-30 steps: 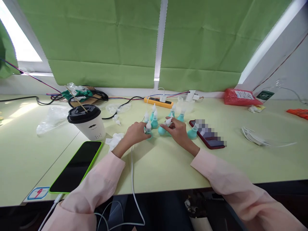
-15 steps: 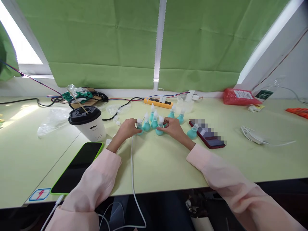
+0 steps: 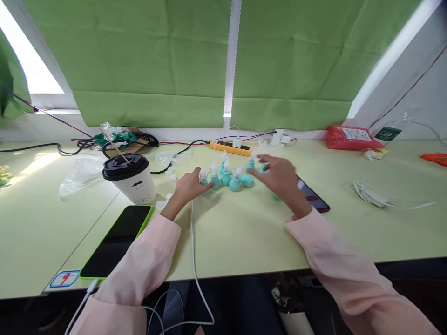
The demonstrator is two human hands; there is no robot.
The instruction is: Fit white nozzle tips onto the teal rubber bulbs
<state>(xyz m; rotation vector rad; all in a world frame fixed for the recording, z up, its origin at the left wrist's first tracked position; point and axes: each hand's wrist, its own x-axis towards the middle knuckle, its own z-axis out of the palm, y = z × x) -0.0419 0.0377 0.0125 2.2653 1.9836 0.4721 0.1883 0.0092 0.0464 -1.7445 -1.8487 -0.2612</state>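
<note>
Several small teal bulbs with whitish tips stand close together at the middle of the table. My left hand (image 3: 190,187) has its thumb and fingers around the leftmost bulb (image 3: 203,177). Just right of it stand another bulb (image 3: 214,180) and a taller-looking one (image 3: 226,177). In front is a bulb (image 3: 235,183), and beside it one lies on its side (image 3: 247,180). My right hand (image 3: 279,176) is open above the right side of the group, thumb and fingers apart. It partly hides a bulb (image 3: 262,168); a bulb (image 3: 250,165) is left of its fingertips.
A lidded paper cup (image 3: 138,186) and a green-edged phone (image 3: 120,242) are on the left. Another phone (image 3: 314,195) lies partly behind my right hand. A yellow power strip (image 3: 232,149) is behind the bulbs; a white cable (image 3: 193,242) crosses the table's front edge.
My right hand has let go of the front bulb and moved right, opening. A bulb lying on its side now shows beside that one. My left hand remains at the leftmost bulb.
</note>
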